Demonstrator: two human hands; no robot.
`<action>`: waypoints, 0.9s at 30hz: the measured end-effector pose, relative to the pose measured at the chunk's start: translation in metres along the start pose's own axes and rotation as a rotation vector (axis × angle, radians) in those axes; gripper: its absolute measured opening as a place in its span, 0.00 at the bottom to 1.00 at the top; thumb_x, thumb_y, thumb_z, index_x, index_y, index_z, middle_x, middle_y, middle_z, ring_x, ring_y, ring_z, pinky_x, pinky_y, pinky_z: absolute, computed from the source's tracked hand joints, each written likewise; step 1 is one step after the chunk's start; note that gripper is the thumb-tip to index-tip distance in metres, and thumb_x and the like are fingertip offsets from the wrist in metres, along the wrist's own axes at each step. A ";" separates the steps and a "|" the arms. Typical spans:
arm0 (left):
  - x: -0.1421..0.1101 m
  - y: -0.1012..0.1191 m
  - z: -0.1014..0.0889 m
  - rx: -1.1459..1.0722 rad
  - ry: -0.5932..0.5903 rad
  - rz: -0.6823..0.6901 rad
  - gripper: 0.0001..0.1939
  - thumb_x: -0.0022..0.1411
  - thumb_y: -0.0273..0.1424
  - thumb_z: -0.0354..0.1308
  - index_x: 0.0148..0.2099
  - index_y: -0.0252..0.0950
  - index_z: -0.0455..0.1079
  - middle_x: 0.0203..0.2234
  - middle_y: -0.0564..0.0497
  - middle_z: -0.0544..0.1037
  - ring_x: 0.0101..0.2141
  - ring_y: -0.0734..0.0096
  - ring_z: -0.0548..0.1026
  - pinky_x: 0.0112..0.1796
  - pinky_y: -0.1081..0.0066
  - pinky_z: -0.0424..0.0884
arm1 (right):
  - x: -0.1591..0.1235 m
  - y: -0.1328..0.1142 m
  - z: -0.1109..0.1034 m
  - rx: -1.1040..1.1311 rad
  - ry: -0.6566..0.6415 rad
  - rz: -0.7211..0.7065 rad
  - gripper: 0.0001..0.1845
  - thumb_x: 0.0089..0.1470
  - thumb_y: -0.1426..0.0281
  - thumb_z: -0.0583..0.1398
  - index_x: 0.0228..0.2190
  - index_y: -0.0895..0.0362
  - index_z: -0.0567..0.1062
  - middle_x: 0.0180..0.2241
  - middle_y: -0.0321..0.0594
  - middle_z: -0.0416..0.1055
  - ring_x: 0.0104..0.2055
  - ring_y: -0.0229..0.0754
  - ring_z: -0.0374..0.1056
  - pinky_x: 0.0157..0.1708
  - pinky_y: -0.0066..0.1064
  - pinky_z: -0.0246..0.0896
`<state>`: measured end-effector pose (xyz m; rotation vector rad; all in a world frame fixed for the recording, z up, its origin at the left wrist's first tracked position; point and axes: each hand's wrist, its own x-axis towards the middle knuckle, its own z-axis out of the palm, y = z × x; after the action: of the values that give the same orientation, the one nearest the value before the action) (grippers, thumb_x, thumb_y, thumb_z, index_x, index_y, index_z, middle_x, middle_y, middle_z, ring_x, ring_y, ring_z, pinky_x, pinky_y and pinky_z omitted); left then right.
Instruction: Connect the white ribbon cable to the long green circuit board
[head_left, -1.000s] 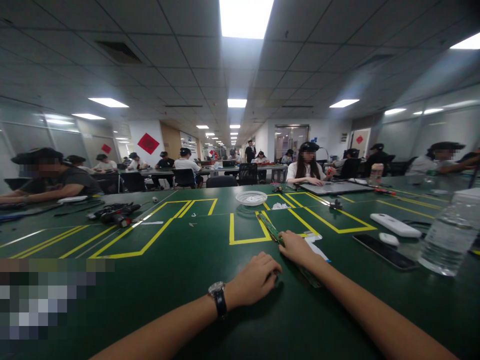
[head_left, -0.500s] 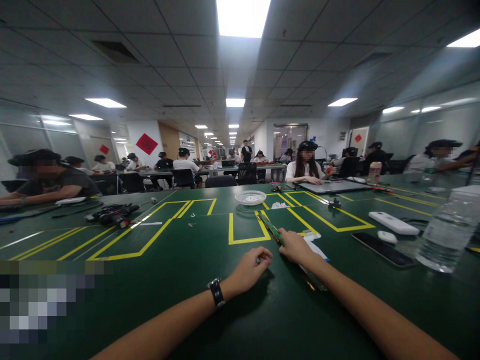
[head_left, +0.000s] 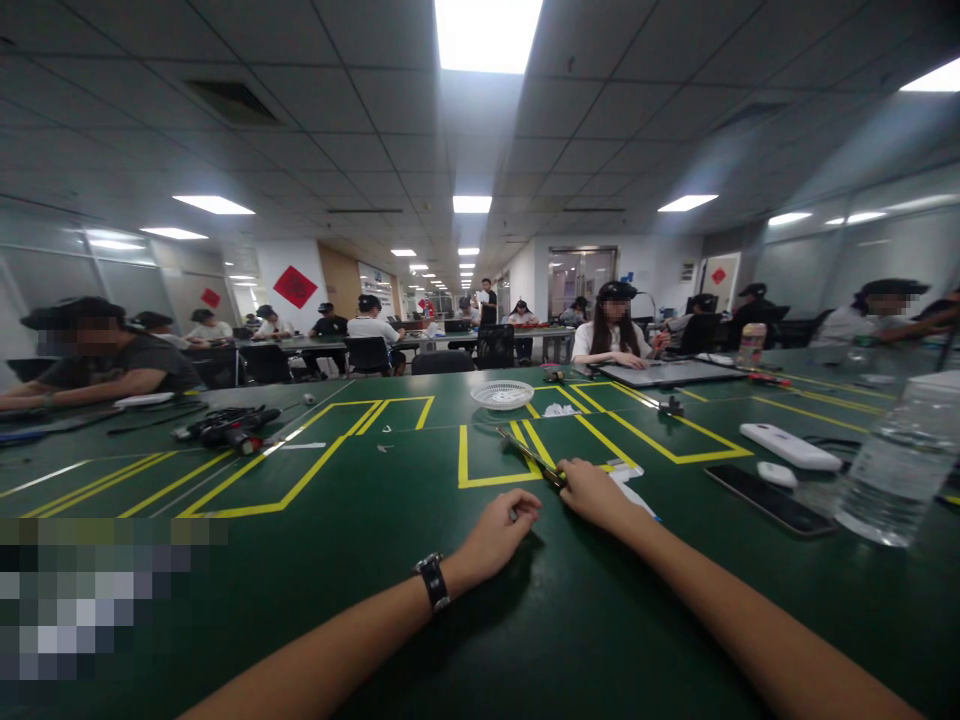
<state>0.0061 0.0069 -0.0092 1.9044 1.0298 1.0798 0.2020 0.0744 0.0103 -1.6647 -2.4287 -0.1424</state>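
Observation:
My right hand (head_left: pixel 594 492) is closed on the near end of a long thin green strip (head_left: pixel 529 452), like a narrow circuit board, which sticks out to the far left, tilted on edge over a yellow-taped square (head_left: pixel 487 481). My left hand (head_left: pixel 497 535), with a wristwatch (head_left: pixel 435 582) on the wrist, rests on the green table (head_left: pixel 300 560) just left of the right hand. Its fingers are pinched around something small that I cannot make out. White paper slips (head_left: pixel 626 482) lie under and beside my right hand.
A white mesh bowl (head_left: pixel 502 394) stands beyond the taped square. To the right lie a black phone (head_left: pixel 763 498), a white remote-like box (head_left: pixel 789 447), a white oval piece (head_left: pixel 777 474) and a clear water bottle (head_left: pixel 896 460). A power screwdriver (head_left: pixel 225 428) lies far left. Other people sit around the tables.
My right hand has turned the green strip up on edge and swung its far end left. My left hand moved from flat on the table to a pinch.

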 end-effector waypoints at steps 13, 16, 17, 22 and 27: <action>0.009 -0.012 -0.001 -0.771 0.391 -0.339 0.18 0.58 0.34 0.58 0.49 0.34 0.61 0.42 0.43 0.71 0.39 0.70 0.72 0.43 0.69 0.68 | -0.014 -0.036 -0.013 0.281 0.149 -0.309 0.19 0.48 0.79 0.54 0.42 0.59 0.75 0.38 0.44 0.73 0.41 0.41 0.67 0.42 0.28 0.56; 0.010 -0.017 -0.002 -0.820 0.388 -0.255 0.15 0.59 0.38 0.57 0.45 0.36 0.61 0.38 0.47 0.73 0.38 0.70 0.73 0.40 0.69 0.70 | -0.025 -0.051 -0.017 0.282 0.133 -0.431 0.19 0.50 0.77 0.54 0.43 0.57 0.74 0.40 0.44 0.72 0.43 0.41 0.66 0.43 0.28 0.57; 0.010 -0.020 -0.002 -0.827 0.398 -0.242 0.15 0.59 0.40 0.57 0.45 0.37 0.61 0.36 0.48 0.73 0.37 0.70 0.74 0.39 0.68 0.70 | -0.029 -0.054 -0.019 0.284 0.124 -0.461 0.18 0.50 0.77 0.55 0.44 0.57 0.74 0.40 0.44 0.71 0.43 0.41 0.66 0.43 0.29 0.57; 0.011 -0.027 -0.003 -0.874 0.463 -0.200 0.17 0.58 0.41 0.58 0.44 0.39 0.60 0.32 0.52 0.73 0.32 0.72 0.74 0.35 0.70 0.71 | -0.036 -0.058 -0.030 0.320 0.136 -0.642 0.13 0.55 0.71 0.55 0.42 0.56 0.75 0.40 0.42 0.71 0.43 0.40 0.65 0.45 0.30 0.58; 0.011 -0.023 -0.003 -0.902 0.438 -0.163 0.16 0.57 0.35 0.59 0.46 0.38 0.63 0.31 0.52 0.74 0.31 0.72 0.75 0.36 0.72 0.72 | -0.020 -0.036 -0.029 0.238 0.259 -0.461 0.13 0.58 0.69 0.52 0.38 0.58 0.75 0.38 0.43 0.72 0.43 0.42 0.66 0.46 0.32 0.57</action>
<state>-0.0001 0.0276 -0.0240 0.8715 0.7006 1.5532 0.1784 0.0380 0.0351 -0.9101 -2.4661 -0.1192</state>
